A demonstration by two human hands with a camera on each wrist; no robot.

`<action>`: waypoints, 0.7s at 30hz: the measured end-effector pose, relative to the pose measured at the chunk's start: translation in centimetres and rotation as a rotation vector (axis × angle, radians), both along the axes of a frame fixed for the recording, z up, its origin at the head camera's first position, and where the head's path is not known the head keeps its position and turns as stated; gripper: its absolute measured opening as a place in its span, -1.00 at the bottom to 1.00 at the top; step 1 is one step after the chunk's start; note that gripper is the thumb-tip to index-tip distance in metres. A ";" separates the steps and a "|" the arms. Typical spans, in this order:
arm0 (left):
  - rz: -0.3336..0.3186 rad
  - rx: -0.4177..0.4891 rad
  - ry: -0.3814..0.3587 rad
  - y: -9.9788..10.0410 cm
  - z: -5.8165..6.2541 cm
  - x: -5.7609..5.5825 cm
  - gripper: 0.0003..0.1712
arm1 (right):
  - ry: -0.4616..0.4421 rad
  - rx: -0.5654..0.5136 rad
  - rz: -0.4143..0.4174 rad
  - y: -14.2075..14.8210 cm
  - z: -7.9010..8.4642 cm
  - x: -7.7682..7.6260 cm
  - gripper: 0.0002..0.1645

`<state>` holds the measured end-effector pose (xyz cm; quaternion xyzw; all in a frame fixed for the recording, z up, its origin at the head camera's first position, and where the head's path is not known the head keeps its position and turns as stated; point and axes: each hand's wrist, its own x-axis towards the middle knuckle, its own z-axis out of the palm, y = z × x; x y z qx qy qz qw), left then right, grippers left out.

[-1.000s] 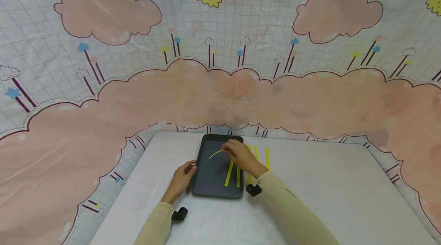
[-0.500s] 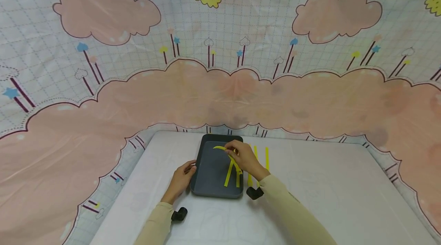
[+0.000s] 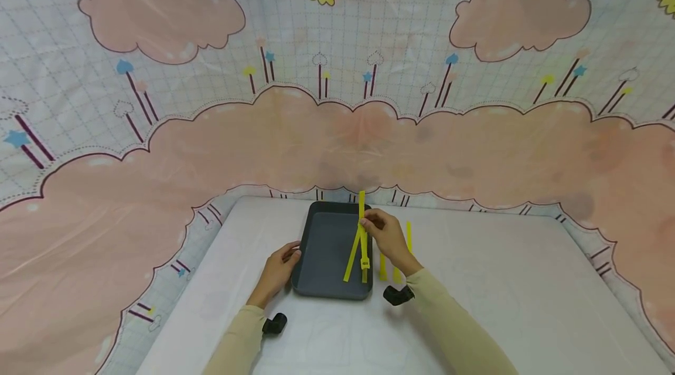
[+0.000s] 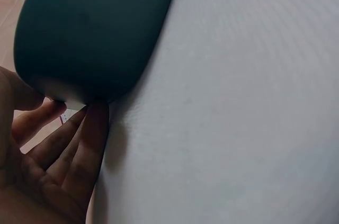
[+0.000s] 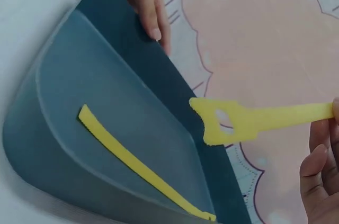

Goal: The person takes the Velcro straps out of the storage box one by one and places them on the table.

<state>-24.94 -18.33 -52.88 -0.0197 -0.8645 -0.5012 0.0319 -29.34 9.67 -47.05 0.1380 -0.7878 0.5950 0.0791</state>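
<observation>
My right hand (image 3: 389, 234) pinches a yellow cable tie (image 3: 362, 205) above the right side of a dark grey tray (image 3: 323, 263). The held tie hangs with its wide slotted head low; in the right wrist view that slotted head (image 5: 228, 122) is seen close. Two yellow cable ties lie in the tray's right part: a slanted tie (image 3: 348, 268) and another partly hidden behind the held one. My left hand (image 3: 278, 269) touches the tray's left edge with thumb and fairly straight fingers. In the left wrist view its fingertips (image 4: 95, 115) rest against the tray's outer wall.
Several more yellow ties lie upright on the white table (image 3: 506, 287) just right of the tray, among them a thin tie (image 3: 409, 237); my right hand and wrist partly cover them. A patterned cloth (image 3: 337, 146) stands behind the table.
My right hand has shifted right, and the cable tie in it has swung from a sideways curve to nearly straight up and down. My left hand has stayed at the tray's edge.
</observation>
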 end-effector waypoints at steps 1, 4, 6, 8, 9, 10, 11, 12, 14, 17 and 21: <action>0.000 0.002 0.000 0.0 0.0 0.0 -0.56 | -0.018 -0.016 -0.006 0.1 -0.1 0.0 -0.77; 0.000 0.009 -0.003 0.0 -0.2 -0.2 -0.56 | -0.063 -0.057 -0.019 0.4 -0.3 -0.1 -0.75; -0.002 0.015 -0.003 -0.1 -0.2 -0.3 -0.56 | -0.088 -0.067 -0.033 0.6 -0.4 -0.1 -0.76; -0.005 0.023 -0.004 -0.1 -0.3 -0.4 -0.56 | -0.108 -0.071 -0.043 0.8 -0.4 0.0 -0.78; -0.007 0.026 -0.004 -0.1 -0.3 -0.4 -0.56 | -0.120 -0.073 -0.048 0.9 -0.4 0.1 -0.79; -0.007 0.029 -0.009 -0.2 -0.3 -0.4 -0.56 | -0.129 -0.070 -0.055 1.0 -0.3 0.2 -0.80; -0.008 0.029 -0.011 -0.2 -0.3 -0.4 -0.56 | -0.137 -0.069 -0.063 1.2 -0.4 0.2 -0.80; -0.008 0.029 -0.012 -0.2 -0.3 -0.3 -0.56 | -0.142 -0.070 -0.068 1.4 -0.4 0.2 -0.80; -0.008 0.029 -0.014 -0.3 -0.3 -0.3 -0.56 | -0.151 -0.076 -0.084 1.8 -0.4 0.3 -0.81; -0.013 0.024 -0.009 -0.3 -0.2 -0.3 -0.56 | -0.164 -0.091 -0.101 2.5 -0.5 0.4 -0.81; -0.015 0.025 0.002 -0.4 -0.3 -0.4 -0.56 | -0.189 -0.097 -0.113 3.4 -0.8 0.5 -0.79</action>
